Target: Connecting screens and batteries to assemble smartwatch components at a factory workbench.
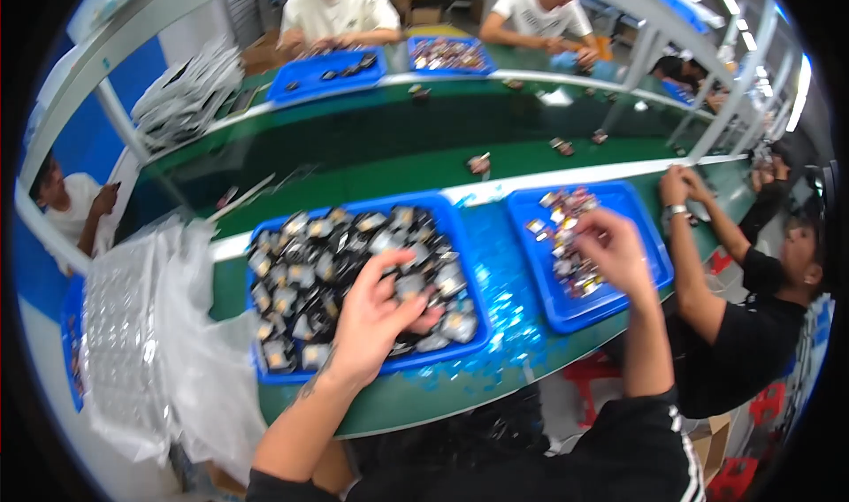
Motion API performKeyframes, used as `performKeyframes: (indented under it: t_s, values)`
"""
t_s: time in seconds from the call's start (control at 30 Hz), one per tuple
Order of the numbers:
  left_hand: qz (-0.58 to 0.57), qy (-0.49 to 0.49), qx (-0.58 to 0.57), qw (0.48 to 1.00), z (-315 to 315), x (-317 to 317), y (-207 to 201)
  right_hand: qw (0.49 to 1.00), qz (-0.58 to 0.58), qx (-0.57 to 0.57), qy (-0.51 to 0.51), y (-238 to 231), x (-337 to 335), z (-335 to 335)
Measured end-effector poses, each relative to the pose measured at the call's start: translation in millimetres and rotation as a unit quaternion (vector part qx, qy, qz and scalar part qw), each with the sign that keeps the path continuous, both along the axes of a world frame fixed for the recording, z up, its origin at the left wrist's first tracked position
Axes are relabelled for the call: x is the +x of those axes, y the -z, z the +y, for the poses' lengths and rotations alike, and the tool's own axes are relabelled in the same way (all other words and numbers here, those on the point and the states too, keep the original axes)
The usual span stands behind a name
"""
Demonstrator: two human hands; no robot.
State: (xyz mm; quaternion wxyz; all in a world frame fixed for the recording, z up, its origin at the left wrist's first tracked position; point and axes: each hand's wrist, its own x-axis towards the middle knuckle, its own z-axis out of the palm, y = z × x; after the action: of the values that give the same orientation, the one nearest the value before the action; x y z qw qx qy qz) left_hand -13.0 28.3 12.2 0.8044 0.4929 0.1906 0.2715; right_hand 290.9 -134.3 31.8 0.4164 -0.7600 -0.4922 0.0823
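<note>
My left hand (376, 314) is over the left blue tray (475, 281), its fingers curled round a small grey square part (409, 286). That tray is heaped with similar grey and black parts (305, 276), some with a pale yellowish square. My right hand (616, 247) is above the right blue tray (566, 316), thumb and fingertips pinched together. Whatever is in that pinch is too small and blurred to name. Beneath and beside it lies a loose pile of small reddish, white and gold pieces (566, 210).
Clear plastic blister trays and bags (133, 325) are stacked at the left. Blue film scraps (513, 316) litter the bench between the trays. A green conveyor belt (354, 148) runs beyond, carrying scattered small parts. Co-workers sit across it; a person in black (752, 334) works close on my right.
</note>
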Motion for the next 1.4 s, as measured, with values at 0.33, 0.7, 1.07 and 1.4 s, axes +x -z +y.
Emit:
performKeyframes:
  t_s: [0.33,0.7,1.07,1.4]
  values:
    - [0.087,0.014,0.258,0.962,-13.2,3.1,-1.3,0.992,0.097,0.071,-0.040,0.7,-67.7,3.5]
    - [0.068,0.033,0.321,0.944,-15.0,-0.4,2.4,0.931,0.268,0.115,-0.219,0.6,-140.1,34.7]
    - [0.036,-0.021,0.333,0.942,-19.0,-1.4,7.4,0.971,0.120,0.136,-0.154,2.1,-150.1,38.9]
    - [0.038,0.009,0.166,0.985,-15.1,5.5,-0.9,0.957,-0.065,0.233,-0.159,7.1,-144.8,33.0]
